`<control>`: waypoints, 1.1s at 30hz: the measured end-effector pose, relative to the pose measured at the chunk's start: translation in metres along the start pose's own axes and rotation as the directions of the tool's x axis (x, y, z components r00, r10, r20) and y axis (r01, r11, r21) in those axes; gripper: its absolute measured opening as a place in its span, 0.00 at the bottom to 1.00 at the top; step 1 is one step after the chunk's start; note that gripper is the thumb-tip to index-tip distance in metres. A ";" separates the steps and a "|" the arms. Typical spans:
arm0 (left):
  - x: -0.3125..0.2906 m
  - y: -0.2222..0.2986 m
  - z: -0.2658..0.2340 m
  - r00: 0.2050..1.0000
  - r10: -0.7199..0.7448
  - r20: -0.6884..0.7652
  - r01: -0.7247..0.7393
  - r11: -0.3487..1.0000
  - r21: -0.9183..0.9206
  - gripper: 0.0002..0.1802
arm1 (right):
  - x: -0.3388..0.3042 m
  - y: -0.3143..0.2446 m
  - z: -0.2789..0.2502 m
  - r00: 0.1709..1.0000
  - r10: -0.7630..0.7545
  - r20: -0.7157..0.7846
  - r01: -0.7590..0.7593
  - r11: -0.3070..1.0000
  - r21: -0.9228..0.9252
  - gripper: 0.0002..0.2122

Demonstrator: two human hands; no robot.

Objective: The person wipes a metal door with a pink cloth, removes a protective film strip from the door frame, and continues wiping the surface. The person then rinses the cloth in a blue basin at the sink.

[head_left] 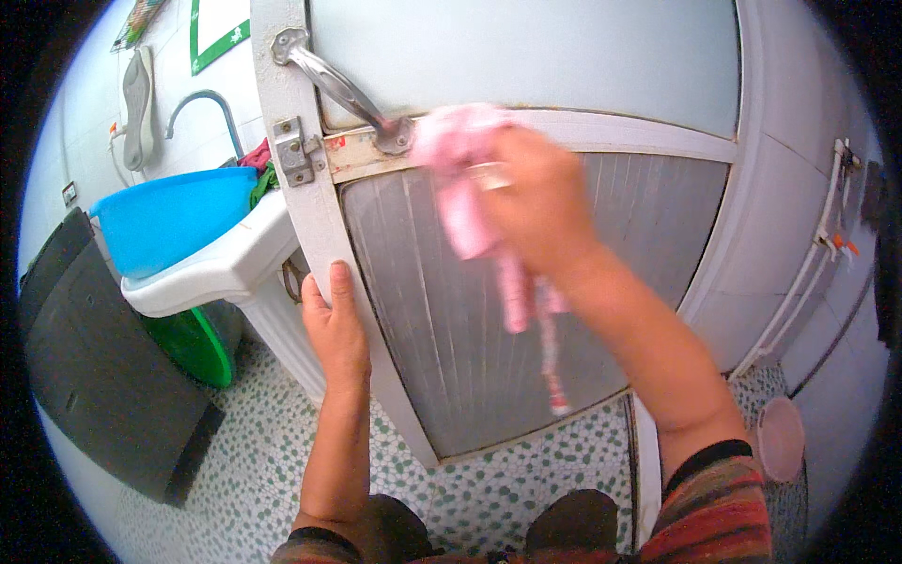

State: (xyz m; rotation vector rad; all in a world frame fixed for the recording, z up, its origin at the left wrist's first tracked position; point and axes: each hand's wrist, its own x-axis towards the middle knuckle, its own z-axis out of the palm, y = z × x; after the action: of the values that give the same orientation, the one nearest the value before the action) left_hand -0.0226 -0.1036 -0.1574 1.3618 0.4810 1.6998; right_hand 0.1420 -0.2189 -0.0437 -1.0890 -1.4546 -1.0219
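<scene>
A white-framed door stands open before me, with frosted glass above and a grey ribbed panel below. My right hand, slightly smeared by motion, is closed on a pink cloth. The bunched cloth presses against the crossbar, just right of the lower end of the metal door handle, and its loose ends hang over the panel. At the door's left edge, my left hand grips the frame, thumb on the near face. Above that hand sits a metal latch.
To the left, a blue basin rests on a white pedestal sink below a curved faucet. A dark grey board leans nearby, beside a green tub. Pipes and a pink bucket are at right.
</scene>
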 end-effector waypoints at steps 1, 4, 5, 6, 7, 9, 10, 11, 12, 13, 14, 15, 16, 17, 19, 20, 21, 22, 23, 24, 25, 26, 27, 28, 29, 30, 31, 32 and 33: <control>0.003 -0.002 0.000 1.000 -0.012 0.013 0.012 1.000 0.004 0.19 | 0.004 -0.012 0.014 1.000 0.007 0.013 -0.006 0.999 -0.045 0.04; 0.009 -0.005 -0.002 0.998 -0.038 0.043 0.038 0.999 -0.011 0.19 | 0.008 -0.029 0.033 0.999 0.010 0.041 -0.004 0.988 -0.154 0.05; 0.013 -0.005 -0.003 0.998 -0.040 0.042 0.039 0.999 0.017 0.19 | 0.009 -0.029 0.035 0.999 0.003 0.039 0.004 0.985 -0.171 0.06; 0.015 -0.005 -0.003 0.996 -0.080 0.043 0.078 0.996 0.034 0.18 | 0.009 -0.027 0.031 0.994 0.072 0.082 -0.054 0.977 -0.205 0.06; 0.015 -0.005 -0.004 0.998 -0.057 0.042 0.055 0.998 0.041 0.18 | 0.007 -0.023 0.027 0.999 -0.011 0.048 0.020 0.978 -0.207 0.06; 0.016 -0.004 -0.005 0.991 -0.130 0.029 0.129 0.991 0.041 0.18 | 0.002 -0.010 0.016 0.997 -0.011 0.074 0.030 0.968 -0.249 0.06; 0.016 -0.003 -0.005 0.994 -0.095 0.044 0.095 0.995 0.010 0.18 | -0.001 -0.001 0.011 0.997 -0.068 0.044 0.076 0.967 -0.244 0.06; 0.017 -0.003 -0.005 0.998 -0.032 0.062 0.031 0.999 0.011 0.18 | -0.003 0.009 0.004 0.998 -0.048 0.028 0.054 0.964 -0.259 0.06; 0.017 -0.003 -0.007 0.998 -0.028 0.065 0.027 0.999 0.019 0.18 | -0.008 0.021 -0.005 1.000 -0.025 0.015 0.028 0.962 -0.273 0.07; 0.016 -0.003 -0.008 0.996 -0.063 0.068 0.061 0.998 0.030 0.18 | -0.012 0.034 -0.016 1.000 0.018 0.001 -0.016 0.942 -0.335 0.08; 0.016 -0.004 -0.008 0.996 -0.050 0.071 0.047 0.998 0.044 0.19 | -0.016 0.050 -0.029 1.000 -0.002 0.004 0.003 0.923 -0.386 0.09; 0.017 -0.004 -0.009 0.995 -0.071 0.072 0.067 0.996 0.057 0.19 | -0.019 0.067 -0.045 0.994 0.108 -0.018 -0.104 0.881 -0.462 0.10; 0.017 -0.005 -0.009 0.995 -0.067 0.072 0.063 0.996 0.059 0.19 | -0.019 0.085 -0.063 0.988 0.154 -0.028 -0.146 0.837 -0.527 0.11; 0.017 -0.005 -0.009 0.992 -0.102 0.079 0.099 0.994 0.044 0.20 | -0.019 0.103 -0.082 0.980 0.194 -0.043 -0.182 0.787 -0.590 0.12; 0.018 -0.008 -0.006 0.990 -0.089 0.108 0.092 0.995 -0.027 0.21 | -0.023 0.136 -0.116 0.940 0.318 -0.125 -0.317 0.674 -0.667 0.15; 0.018 -0.009 -0.004 0.989 -0.096 0.109 0.101 0.994 -0.040 0.22 | -0.026 0.148 -0.130 0.890 0.412 -0.194 -0.423 0.589 -0.689 0.16; 0.018 -0.009 -0.004 0.989 -0.102 0.106 0.106 0.994 -0.027 0.23 | -0.032 0.155 -0.140 0.896 0.390 -0.211 -0.420 0.594 -0.687 0.16; 0.018 -0.009 -0.003 0.988 -0.101 0.113 0.105 0.994 -0.022 0.23 | -0.038 0.159 -0.145 0.895 0.381 -0.231 -0.426 0.582 -0.692 0.16; 0.018 -0.009 -0.003 0.988 -0.106 0.112 0.108 0.994 -0.014 0.24 | -0.042 0.160 -0.146 0.859 0.421 -0.293 -0.496 0.535 -0.684 0.16; 0.018 -0.009 -0.003 0.992 -0.067 0.108 0.061 0.996 0.059 0.26 | -0.045 0.158 -0.142 0.885 0.390 -0.254 -0.455 0.606 -0.652 0.15; 0.017 -0.008 -0.005 0.993 -0.087 0.084 0.077 0.990 0.117 0.27 | -0.049 0.151 -0.135 0.875 0.413 -0.252 -0.476 0.637 -0.606 0.15; 0.017 -0.008 -0.005 0.989 -0.082 0.123 0.073 0.995 0.074 0.28 | -0.052 0.142 -0.125 0.856 0.451 -0.254 -0.510 0.650 -0.564 0.15; 0.016 -0.008 -0.005 0.985 -0.092 0.149 0.086 0.995 0.044 0.28 | -0.053 0.131 -0.112 0.863 0.440 -0.249 -0.503 0.691 -0.519 0.14; 0.016 -0.008 -0.005 0.986 -0.070 0.150 0.063 0.997 0.048 0.28 | -0.054 0.119 -0.098 0.861 0.443 -0.248 -0.507 0.717 -0.479 0.13; 0.015 -0.008 -0.005 0.986 -0.070 0.152 0.061 0.996 0.065 0.28 | -0.055 0.104 -0.083 0.850 0.464 -0.250 -0.527 0.723 -0.447 0.13; 0.015 -0.008 -0.005 0.985 -0.068 0.158 0.056 0.995 0.077 0.28 | -0.056 0.089 -0.067 0.879 0.423 -0.219 -0.476 0.784 -0.398 0.12; 0.015 -0.009 -0.005 0.988 -0.069 0.140 0.055 0.993 0.100 0.28 | -0.057 0.074 -0.052 0.895 0.401 -0.197 -0.447 0.818 -0.362 0.11; 0.015 -0.009 -0.005 0.990 -0.066 0.128 0.051 0.992 0.114 0.28 | -0.064 0.057 -0.038 0.907 0.403 -0.123 -0.421 0.849 -0.318 0.10; 0.015 -0.009 -0.004 0.991 -0.063 0.121 0.048 0.991 0.124 0.28 | -0.072 0.041 -0.022 0.942 0.333 -0.047 -0.333 0.908 -0.253 0.10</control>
State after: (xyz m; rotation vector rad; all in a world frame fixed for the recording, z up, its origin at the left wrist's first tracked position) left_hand -0.0229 -0.0858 -0.1568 1.5171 0.5524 1.5508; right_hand 0.1930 -0.2392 -0.1096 -1.4662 -1.0993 -0.9799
